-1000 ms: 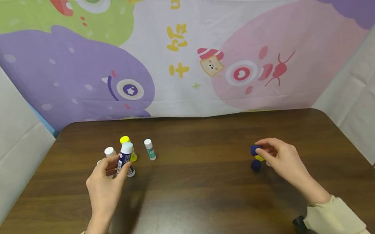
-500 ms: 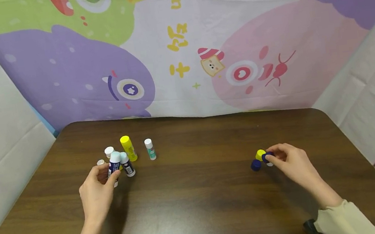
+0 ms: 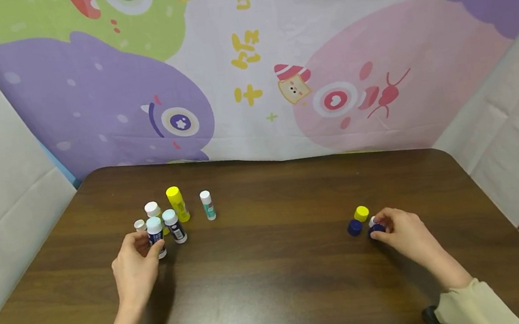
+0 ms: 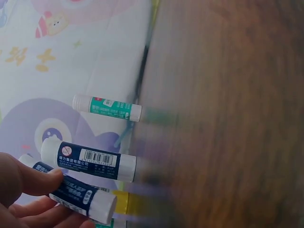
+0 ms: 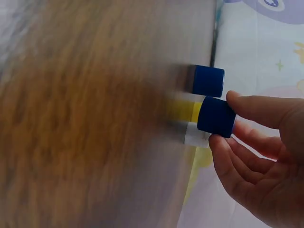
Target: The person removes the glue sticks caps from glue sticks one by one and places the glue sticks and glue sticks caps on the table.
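My left hand (image 3: 134,272) grips a dark blue glue stick (image 3: 154,227) by its sides, its white top bare and facing up. In the left wrist view this glue stick (image 4: 78,194) lies between thumb and fingers, near the tabletop. Close beside it stands a second dark blue glue stick (image 3: 175,228), also without a cap. Over on the right side, my right hand (image 3: 407,234) pinches a dark blue cap (image 5: 216,117) between thumb and fingers, low over the table. Around it sit another dark blue cap (image 3: 354,227), a yellow cap (image 3: 361,214) and a partly hidden white cap (image 3: 372,221).
Behind the left hand stand a yellow glue stick (image 3: 178,204), a white-topped glue stick (image 3: 152,209) and a smaller white-topped one (image 3: 140,226). A green-and-white glue stick (image 3: 209,206) stands slightly apart. A cartoon-printed cloth (image 3: 246,131) hangs along the brown table's (image 3: 272,268) far edge.
The left hand has brought its glue stick left and down, beside the other glue sticks. My right hand has carried the blue cap right and down, next to the other caps.
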{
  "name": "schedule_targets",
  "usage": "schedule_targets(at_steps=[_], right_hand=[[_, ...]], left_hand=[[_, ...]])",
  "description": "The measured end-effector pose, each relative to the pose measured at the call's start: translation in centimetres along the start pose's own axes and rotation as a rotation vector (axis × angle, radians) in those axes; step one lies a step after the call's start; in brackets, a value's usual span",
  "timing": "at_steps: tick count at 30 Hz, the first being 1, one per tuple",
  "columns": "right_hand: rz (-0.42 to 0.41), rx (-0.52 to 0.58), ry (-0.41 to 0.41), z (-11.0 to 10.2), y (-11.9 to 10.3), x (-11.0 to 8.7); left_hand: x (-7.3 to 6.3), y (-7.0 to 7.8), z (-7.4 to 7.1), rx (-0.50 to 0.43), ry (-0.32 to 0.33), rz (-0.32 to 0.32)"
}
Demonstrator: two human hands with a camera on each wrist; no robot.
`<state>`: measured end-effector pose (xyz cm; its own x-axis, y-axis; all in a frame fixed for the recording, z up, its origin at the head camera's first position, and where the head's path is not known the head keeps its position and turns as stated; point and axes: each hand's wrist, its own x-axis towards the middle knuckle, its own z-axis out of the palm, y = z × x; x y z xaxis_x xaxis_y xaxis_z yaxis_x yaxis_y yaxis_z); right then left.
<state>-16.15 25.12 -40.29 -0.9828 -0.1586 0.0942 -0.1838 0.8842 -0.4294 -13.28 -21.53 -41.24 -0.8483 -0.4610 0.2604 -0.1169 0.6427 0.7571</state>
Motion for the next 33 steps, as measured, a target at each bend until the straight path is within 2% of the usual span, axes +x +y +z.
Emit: schedule_targets(at_steps=[10,16,25,33], right_hand=[[0.050,-0.013,-0.023,0.78,-0.16,0.44],[0.056,-0.034,-0.034,0.89,-0.48,0.56],[0.058,-0.057,0.013,0.92,-0.61,0.37],[0.075,-0.063,0.009,0.89,-0.74,0.31]], left_hand=[[0.04,-0.27,0.07,0.031,-0.054,-0.042],[-0.06,-0.37,0.07,0.030,-0.062,-0.049],[-0.13,-0.33,0.23,0.049,-0.058,-0.054],[-0.21,-0.39,0.25,0.062,-0.075,-0.064]])
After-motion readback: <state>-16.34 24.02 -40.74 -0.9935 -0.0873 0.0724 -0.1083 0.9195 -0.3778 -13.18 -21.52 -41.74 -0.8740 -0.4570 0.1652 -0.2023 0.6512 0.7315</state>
